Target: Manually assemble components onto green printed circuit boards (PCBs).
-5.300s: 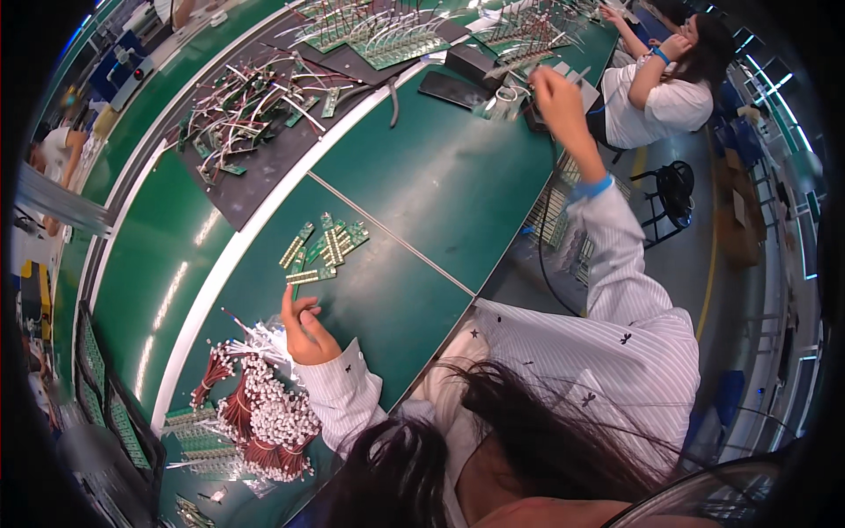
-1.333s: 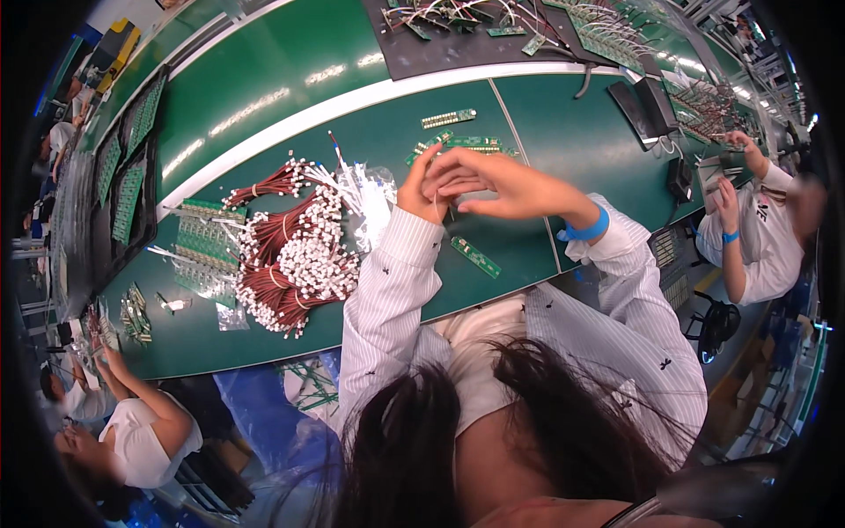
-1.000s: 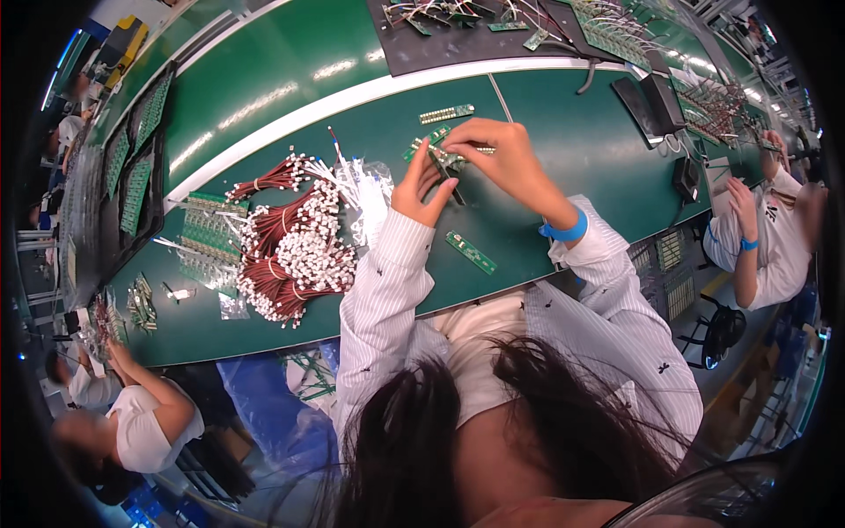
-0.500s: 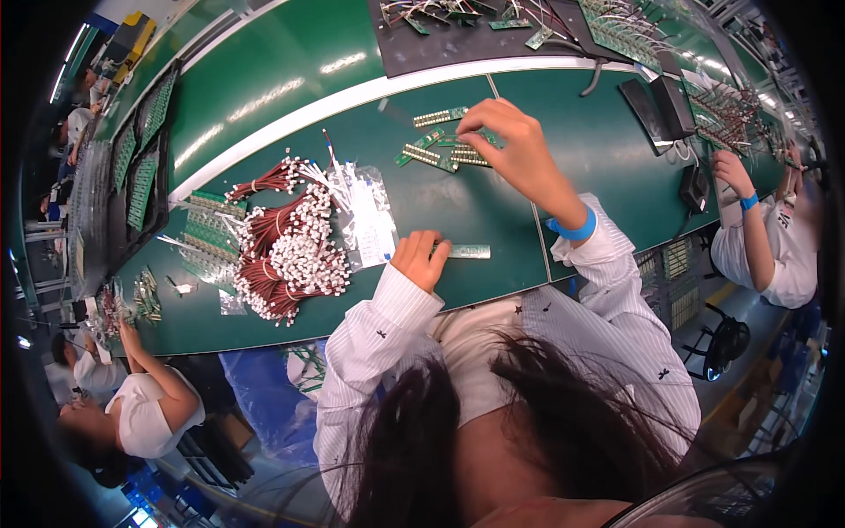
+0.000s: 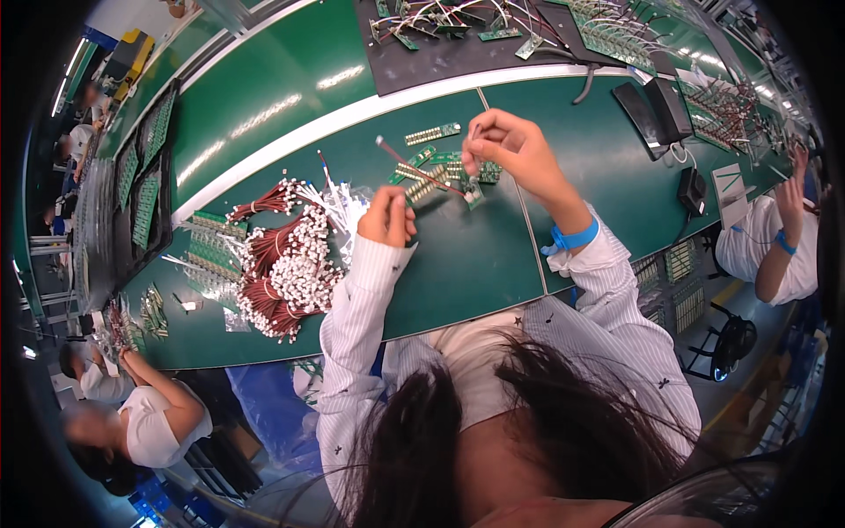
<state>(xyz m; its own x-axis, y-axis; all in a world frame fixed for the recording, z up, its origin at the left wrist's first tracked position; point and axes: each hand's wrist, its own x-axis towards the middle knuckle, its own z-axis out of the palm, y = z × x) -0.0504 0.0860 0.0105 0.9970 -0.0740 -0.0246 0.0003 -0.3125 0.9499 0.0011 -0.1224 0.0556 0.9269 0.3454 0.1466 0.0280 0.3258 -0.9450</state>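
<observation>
My left hand (image 5: 385,216) is closed at the near end of a narrow green circuit board (image 5: 429,186), which tilts up off the table. My right hand (image 5: 509,151) pinches a short dark-red wire cable, its fingertips partly hiding the grip. The cable (image 5: 421,167) slants across the boards, with a white connector (image 5: 380,141) at its far-left end. Just below my right fingertips hangs a small greenish piece (image 5: 473,197), too blurred to make out. Several more strip boards (image 5: 432,134) lie on the green table beyond my hands.
Bundles of red wire cables with white connectors (image 5: 304,251) lie left of my left hand, beside stacked green boards (image 5: 214,246). A black mat (image 5: 440,66) with wired boards is at the back. A black device (image 5: 666,110) stands to the right. Co-workers sit on both sides.
My left hand has risen from the near table, lifting the circuit board that lay there. My right hand has moved slightly right, and the cable has come into clear sight over the boards.
</observation>
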